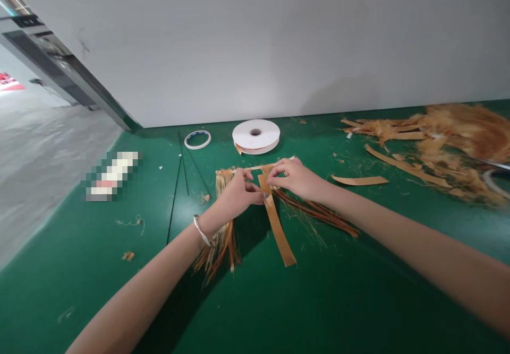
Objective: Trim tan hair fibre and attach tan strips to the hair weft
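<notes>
Tan strip (279, 229): left hand (241, 190) pinches it, nearly closed; right hand (294, 179) nips its top. Uneven pull could skew it against fringe (221, 187) beside left hand.

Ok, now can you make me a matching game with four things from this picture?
Things:
1. Spool
2. Bracelet
3. Long strip
4. Sticks

Clues:
A. Tan, touched by the left hand
B. Thin and dark
C. White and round, with a hole in the middle
D. Silver, on the left wrist

Right pairs: 1-C, 2-D, 3-A, 4-B.
</notes>
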`<action>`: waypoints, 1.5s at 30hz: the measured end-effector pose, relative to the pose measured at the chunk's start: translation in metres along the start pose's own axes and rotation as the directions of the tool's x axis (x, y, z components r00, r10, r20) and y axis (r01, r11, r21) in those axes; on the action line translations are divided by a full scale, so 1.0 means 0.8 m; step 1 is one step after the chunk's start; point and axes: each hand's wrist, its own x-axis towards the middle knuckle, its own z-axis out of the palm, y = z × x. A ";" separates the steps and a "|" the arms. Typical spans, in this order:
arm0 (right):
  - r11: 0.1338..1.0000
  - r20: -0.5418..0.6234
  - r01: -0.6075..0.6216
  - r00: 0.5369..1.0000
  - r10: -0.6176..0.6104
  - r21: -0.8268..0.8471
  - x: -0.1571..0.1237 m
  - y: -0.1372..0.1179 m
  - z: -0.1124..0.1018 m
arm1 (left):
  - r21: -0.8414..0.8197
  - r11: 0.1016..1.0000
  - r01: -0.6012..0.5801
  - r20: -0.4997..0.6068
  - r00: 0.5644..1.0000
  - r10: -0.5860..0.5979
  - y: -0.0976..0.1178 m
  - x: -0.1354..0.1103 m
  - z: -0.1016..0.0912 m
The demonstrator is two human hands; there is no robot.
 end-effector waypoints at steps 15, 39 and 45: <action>0.986 -0.155 -0.086 0.986 0.064 -0.140 0.050 0.012 0.023 | 0.251 0.967 0.041 -0.031 0.999 -0.034 0.005 0.035 -0.009; 0.991 -0.070 -0.054 0.996 0.046 -0.119 0.069 0.015 0.016 | 0.980 0.088 -0.177 0.145 0.946 0.289 0.021 0.024 -0.017; 0.990 -0.063 -0.056 0.997 0.048 -0.133 0.070 0.012 0.016 | 0.964 -0.170 -0.205 0.247 0.925 0.289 0.008 0.029 -0.021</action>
